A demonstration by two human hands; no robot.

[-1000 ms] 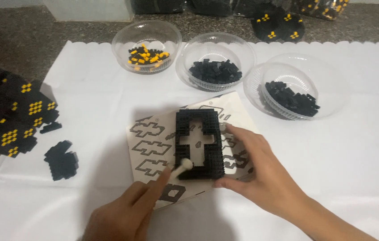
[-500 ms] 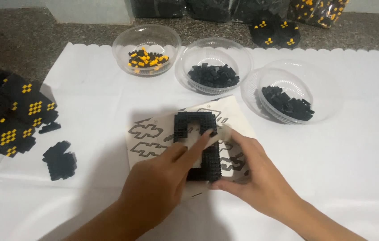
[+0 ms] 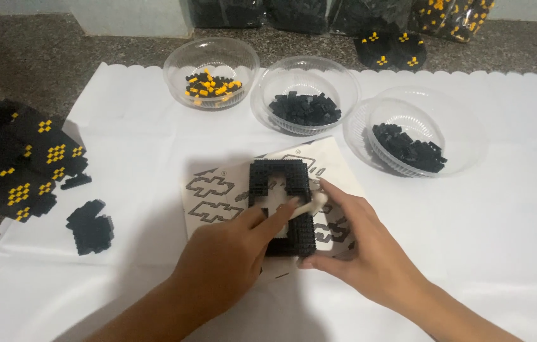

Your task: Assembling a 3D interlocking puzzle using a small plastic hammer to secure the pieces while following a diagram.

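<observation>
Black brick frame (image 3: pixel 281 206), rectangular w/ open windows, lies flat on a printed instruction sheet (image 3: pixel 218 193) at centre of the white cloth (image 3: pixel 502 221). L hand (image 3: pixel 227 259) comes in from below, forefinger stretched over the frame's lower half, fingertip touching a small pale stick-like tool (image 3: pixel 309 204) that lies across the frame's right side; whether it's pinched betw thumb & finger or just pressed, can't tell. R hand (image 3: pixel 363 250) rests just beside the frame on the right, fingers curled ag its right edge & lower corner, steadying it, thumb up near the tool's end; grasping the frame's side rather than lifting it. Behind the sheet, 3 clear bowls in a row: left bowl (image 3: pixel 211 63) w/ mixed black & yellow pieces, middle bowl (image 3: pixel 303 88) w/ black pieces, right bowl (image 3: pixel 426 123) w/ black pieces, tilted a bit. Far left, off the cloth edge, pile of finished black panels (image 3: pixel 18 164) w/ yellow diamond dots; near it a small black brick clump (image 3: pixel 91 225) on the cloth. Top edge: dark bags (image 3: pixel 319 12), partly cut off
</observation>
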